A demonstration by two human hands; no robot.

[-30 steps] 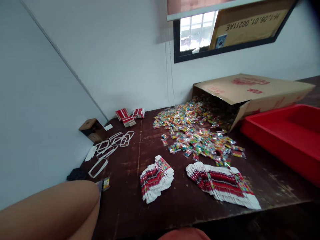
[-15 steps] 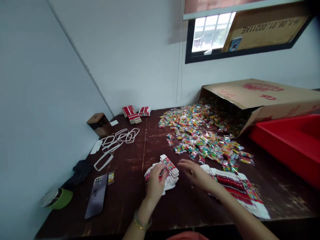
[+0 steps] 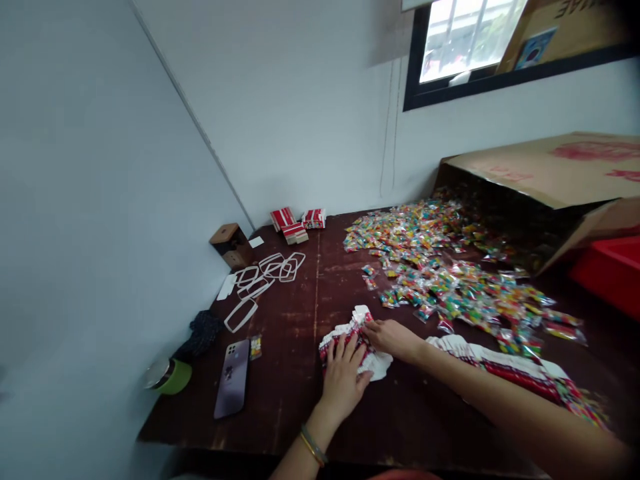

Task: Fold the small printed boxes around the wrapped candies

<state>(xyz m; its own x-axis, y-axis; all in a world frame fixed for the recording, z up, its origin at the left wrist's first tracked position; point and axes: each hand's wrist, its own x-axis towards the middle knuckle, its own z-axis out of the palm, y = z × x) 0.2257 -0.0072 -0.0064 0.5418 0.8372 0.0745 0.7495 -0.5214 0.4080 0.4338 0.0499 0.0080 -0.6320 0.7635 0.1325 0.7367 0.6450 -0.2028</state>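
Note:
A fanned pile of flat red-and-white printed cartons (image 3: 379, 363) lies on the dark table in front of me. My left hand (image 3: 345, 373) rests on this pile with its fingers spread. My right hand (image 3: 393, 339) touches the pile's far right side, its fingers bent together on the cartons; what the fingertips pinch is too small to make out. Under and beyond my right forearm lies a second overlapping row of the same cartons (image 3: 520, 367). Many small clear packets of colourful candy (image 3: 450, 287) are heaped beyond my right hand.
A cardboard box (image 3: 560, 167) lies on its side at the back right, with candy packets spilling out, beside a red bin (image 3: 610, 273). To the left are a phone (image 3: 233, 379), a green-banded cup (image 3: 175, 378), dark cloth (image 3: 203, 333), white bands (image 3: 241, 313), a wooden box (image 3: 233, 245) and bundled cartons (image 3: 295, 232).
My right hand has come onto the carton pile from just beside it. My left hand has flattened with fingers spread, and the pile is fanned differently. The view has shifted right.

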